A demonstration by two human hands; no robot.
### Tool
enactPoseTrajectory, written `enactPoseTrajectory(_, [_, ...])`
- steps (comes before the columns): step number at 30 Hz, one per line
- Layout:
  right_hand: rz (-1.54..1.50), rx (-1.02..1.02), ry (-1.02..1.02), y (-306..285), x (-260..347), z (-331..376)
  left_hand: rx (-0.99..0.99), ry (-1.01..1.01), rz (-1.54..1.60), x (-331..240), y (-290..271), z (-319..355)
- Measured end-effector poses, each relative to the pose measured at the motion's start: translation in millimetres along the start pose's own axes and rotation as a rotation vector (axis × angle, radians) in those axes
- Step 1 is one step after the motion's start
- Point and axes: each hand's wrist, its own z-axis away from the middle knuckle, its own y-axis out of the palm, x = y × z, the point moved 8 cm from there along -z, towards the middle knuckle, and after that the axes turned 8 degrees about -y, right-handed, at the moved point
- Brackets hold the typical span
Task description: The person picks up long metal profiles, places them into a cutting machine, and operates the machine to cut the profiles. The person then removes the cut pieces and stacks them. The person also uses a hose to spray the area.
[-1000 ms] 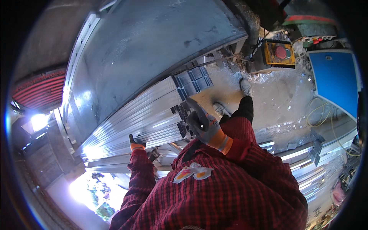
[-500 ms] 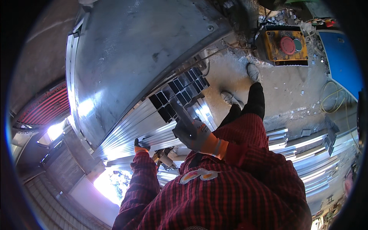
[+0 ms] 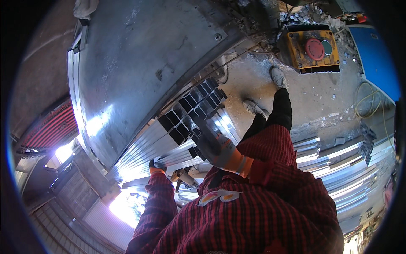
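Note:
Long silver metal tubes [image 3: 148, 142] lie stacked in a bundle at centre left, their dark square open ends [image 3: 186, 106] turned toward my right side. My left hand [image 3: 157, 165], in a dark glove with an orange cuff, is at the near edge of the bundle, its thumb and fingers around a tube. My right hand [image 3: 218, 148], in a grey glove with an orange cuff, is at the tube ends. Its fingers are dark and smeared, so what they hold cannot be made out. A few smaller tube ends [image 3: 196, 152] show beside that hand.
A large grey metal machine panel [image 3: 144, 63] slopes above the bundle. At the upper right stands a yellow control box [image 3: 313, 50] with red and green buttons. A blue panel [image 3: 376, 59] and yellow cable [image 3: 367, 101] are farther right. More metal lengths [image 3: 338, 169] lie on the floor.
My right hand has moved slightly right and down beside the tube ends, and more of those ends show. The left hand stays on the bundle. The view has shifted a little.

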Motion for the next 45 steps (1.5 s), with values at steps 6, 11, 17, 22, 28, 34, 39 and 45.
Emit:
enactPoseTrajectory(6, [-0.136, 0.002, 0.112, 6, -18, 9, 0.004, -0.019, 0.067, 2, -1, 0])
enactPoseTrajectory(11, [0.045, 0.166, 0.038, 54, -18, 28, -0.036, 0.070, -0.025, 1, 0, 3])
enactPoseTrajectory(17, [0.048, 0.095, 0.164, 33, -34, 28, -0.034, 0.022, 0.018, -3, -12, -12])
enactPoseTrajectory(22, [0.147, 0.093, 0.096, 36, -37, 30, -0.049, 0.021, 0.042, -4, -8, -8])
enactPoseTrajectory(28, [-0.615, -0.222, 0.535, 25, -68, 36, -0.026, -0.031, 0.070, 5, 7, 10])
enactPoseTrajectory(34, [-0.951, -0.216, 0.929, 80, -99, 62, -0.046, -0.009, 0.007, -5, -3, 6])
enactPoseTrajectory(39, [-0.270, -0.173, 0.406, 77, -89, 56, -0.149, 0.036, -0.027, -3, 0, 16])
enactPoseTrajectory(45, [-0.029, -0.066, 0.292, 51, -84, 50, -0.114, 0.002, -0.072, 0, 6, 27])
